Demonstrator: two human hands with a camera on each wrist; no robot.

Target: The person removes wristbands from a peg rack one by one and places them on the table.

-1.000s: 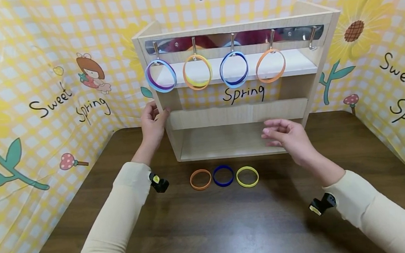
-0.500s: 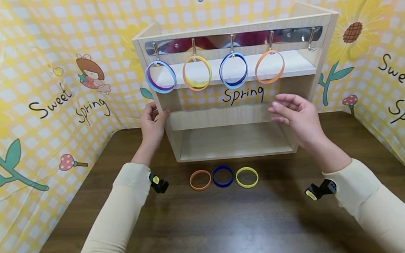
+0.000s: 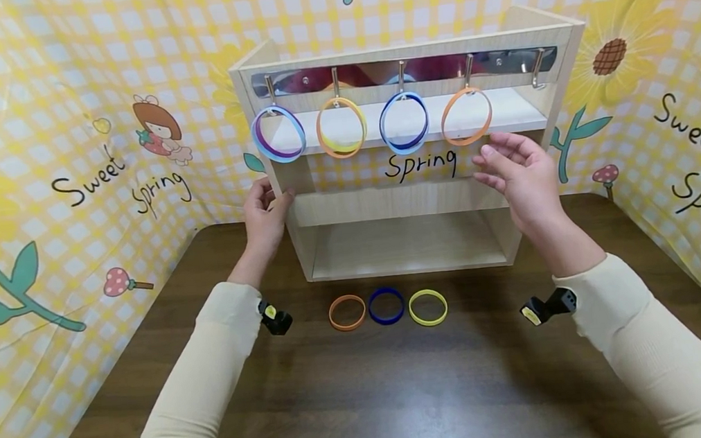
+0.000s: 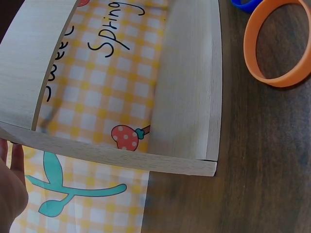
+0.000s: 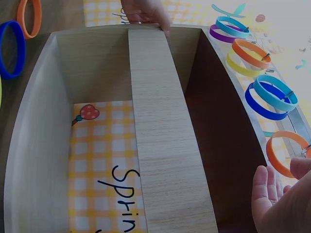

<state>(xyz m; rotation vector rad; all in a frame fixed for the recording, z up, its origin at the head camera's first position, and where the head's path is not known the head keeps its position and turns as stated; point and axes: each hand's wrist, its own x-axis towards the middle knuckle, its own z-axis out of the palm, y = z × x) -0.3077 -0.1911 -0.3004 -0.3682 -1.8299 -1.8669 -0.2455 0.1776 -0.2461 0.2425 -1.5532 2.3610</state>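
Observation:
My left hand (image 3: 265, 216) grips the left side panel of the light wooden shelf (image 3: 411, 200), thumb on its front edge; the left wrist view catches only its fingers at lower left. Raised before the shelf's right half, my right hand (image 3: 525, 179) has loosely bent fingers and nothing in them. Just above its fingertips, an orange wristband (image 3: 464, 143) hangs from a hook. Further left hang paired wristbands: blue with light blue (image 3: 406, 150), orange with yellow (image 3: 343, 155), and light blue with purple (image 3: 283, 159). In the right wrist view, my right hand (image 5: 282, 199) overlaps the orange wristband (image 5: 274, 162).
On the brown table (image 3: 366, 398), an orange wristband (image 3: 349, 328), a dark blue wristband (image 3: 388, 321) and a yellow wristband (image 3: 430, 322) lie in a row before the shelf. The rightmost hook (image 3: 538, 70) is bare. A yellow checked cloth (image 3: 63, 77) surrounds the table.
My right hand has risen from the shelf's lower compartment, moving slightly right, up to just below the hanging orange wristband. My left hand keeps its place on the side panel.

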